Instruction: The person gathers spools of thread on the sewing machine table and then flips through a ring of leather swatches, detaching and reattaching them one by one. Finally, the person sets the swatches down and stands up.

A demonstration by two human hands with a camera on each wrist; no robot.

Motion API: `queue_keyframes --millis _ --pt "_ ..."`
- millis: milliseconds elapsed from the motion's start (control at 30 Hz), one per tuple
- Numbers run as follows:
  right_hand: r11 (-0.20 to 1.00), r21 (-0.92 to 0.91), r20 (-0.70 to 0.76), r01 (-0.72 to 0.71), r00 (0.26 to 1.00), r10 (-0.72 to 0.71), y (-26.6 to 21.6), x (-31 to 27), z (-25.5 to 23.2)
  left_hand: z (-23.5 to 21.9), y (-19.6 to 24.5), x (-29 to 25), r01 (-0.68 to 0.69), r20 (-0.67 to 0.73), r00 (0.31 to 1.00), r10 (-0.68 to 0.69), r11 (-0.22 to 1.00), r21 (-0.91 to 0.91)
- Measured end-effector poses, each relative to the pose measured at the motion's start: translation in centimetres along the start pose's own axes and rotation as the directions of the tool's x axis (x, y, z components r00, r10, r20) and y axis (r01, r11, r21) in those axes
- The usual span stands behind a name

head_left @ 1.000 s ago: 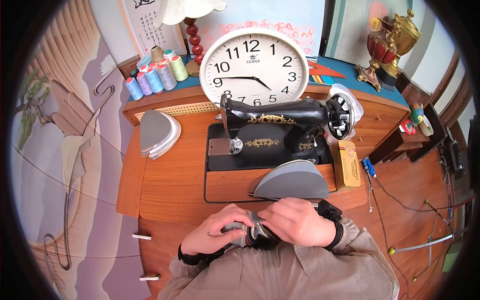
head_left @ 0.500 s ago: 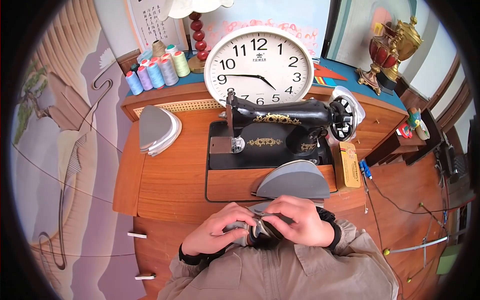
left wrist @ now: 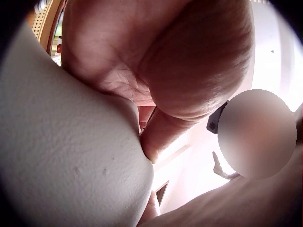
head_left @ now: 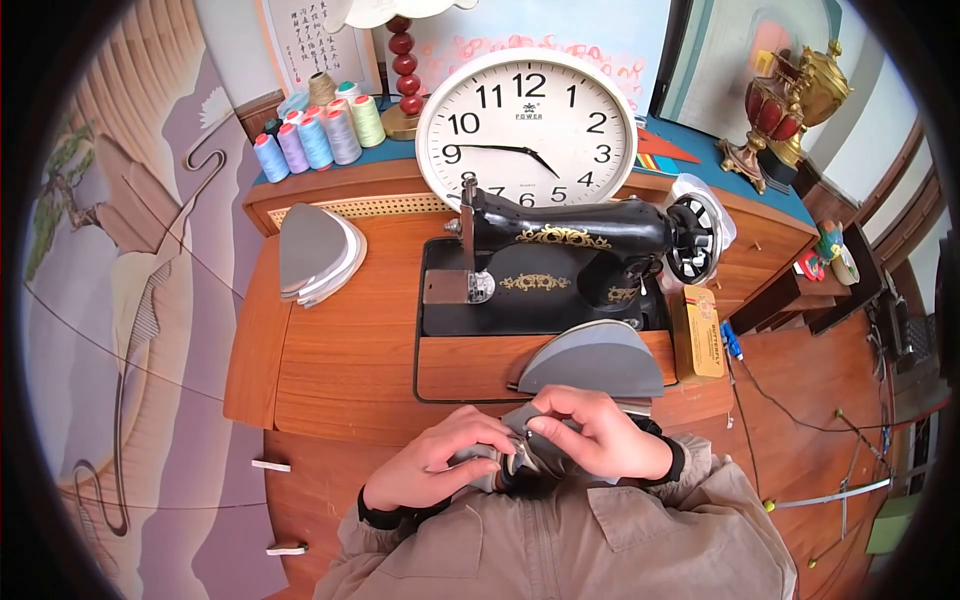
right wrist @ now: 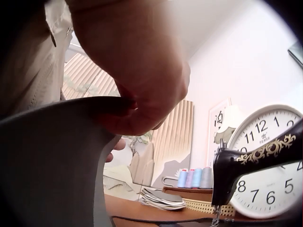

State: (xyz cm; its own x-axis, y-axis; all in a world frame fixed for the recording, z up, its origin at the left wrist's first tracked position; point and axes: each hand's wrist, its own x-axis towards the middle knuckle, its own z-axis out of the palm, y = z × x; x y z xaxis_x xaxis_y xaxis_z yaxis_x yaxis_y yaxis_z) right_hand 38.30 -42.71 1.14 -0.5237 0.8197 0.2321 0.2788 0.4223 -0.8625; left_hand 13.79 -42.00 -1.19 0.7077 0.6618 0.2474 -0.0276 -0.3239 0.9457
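Close to the torso, below the sewing table's front edge, both hands hold a bent grey sheet piece (head_left: 520,415). My left hand (head_left: 440,460) grips its left side, thumb below the curled fingers. In the left wrist view a pale, grained face of the sheet piece (left wrist: 75,156) bulges out beside the palm. My right hand (head_left: 590,432) pinches the upper right edge between thumb and fingers. The right wrist view shows the dark grey side of the sheet piece (right wrist: 52,161), its edge running into those fingertips. The hands hide much of its middle.
A black sewing machine (head_left: 570,232) stands on the wooden table (head_left: 340,350). Grey half-moon pieces (head_left: 590,362) lie before it, with another stack (head_left: 315,250) at the left. A yellow box (head_left: 698,335) sits to the right. Behind are a clock (head_left: 530,125) and thread spools (head_left: 315,135).
My right hand has shifted its hold, from fingers laid over the piece to a thumb-and-finger pinch, and more of the grey sheet shows upright between the hands. The left hand keeps its grip.
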Motion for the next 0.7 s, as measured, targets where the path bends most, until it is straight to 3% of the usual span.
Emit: queue_keyframes --millis 67,100,167,300,400,467,500,567,700 --pt "0.966 0.212 -0.016 -0.146 0.988 0.152 0.5 -0.3 0.3 0.1 0.0 0.1 -0.007 -0.001 1.0 0.007 1.0 -0.001" --pt "0.966 0.213 -0.016 -0.145 0.988 0.152 0.7 -0.4 0.2 0.2 0.1 0.2 -0.007 -0.003 1.0 0.007 1.0 0.009" --pt "0.876 0.431 0.045 -0.218 0.974 0.22 1.0 -0.6 0.1 0.3 0.3 0.4 -0.007 0.0 1.0 0.007 1.0 0.021" --pt "0.877 0.445 0.057 -0.184 0.982 0.178 2.0 -0.8 -0.3 0.5 0.5 0.7 -0.005 0.018 1.0 0.004 1.0 0.026" --pt "0.897 0.408 0.041 -0.171 0.985 0.169 1.4 -0.9 -0.4 0.6 0.6 0.9 0.0 0.022 1.0 -0.001 1.0 0.026" --pt "0.975 0.182 0.042 -0.13 0.991 0.124 1.2 -1.1 -0.7 0.8 0.7 1.0 0.004 0.024 1.0 -0.004 1.0 0.024" --pt "0.975 0.184 0.041 -0.128 0.992 0.123 0.9 -1.2 -0.9 0.8 0.7 1.1 0.003 0.023 1.0 -0.004 1.0 0.024" --pt "0.998 0.022 0.03 -0.064 0.998 0.063 0.3 -1.3 -1.2 1.0 0.8 1.3 0.005 0.024 1.0 -0.006 1.0 0.027" --pt "0.997 0.003 -0.054 0.074 0.996 -0.074 0.7 -1.5 -1.4 1.2 1.2 1.7 0.009 0.046 0.999 -0.01 0.999 0.04"
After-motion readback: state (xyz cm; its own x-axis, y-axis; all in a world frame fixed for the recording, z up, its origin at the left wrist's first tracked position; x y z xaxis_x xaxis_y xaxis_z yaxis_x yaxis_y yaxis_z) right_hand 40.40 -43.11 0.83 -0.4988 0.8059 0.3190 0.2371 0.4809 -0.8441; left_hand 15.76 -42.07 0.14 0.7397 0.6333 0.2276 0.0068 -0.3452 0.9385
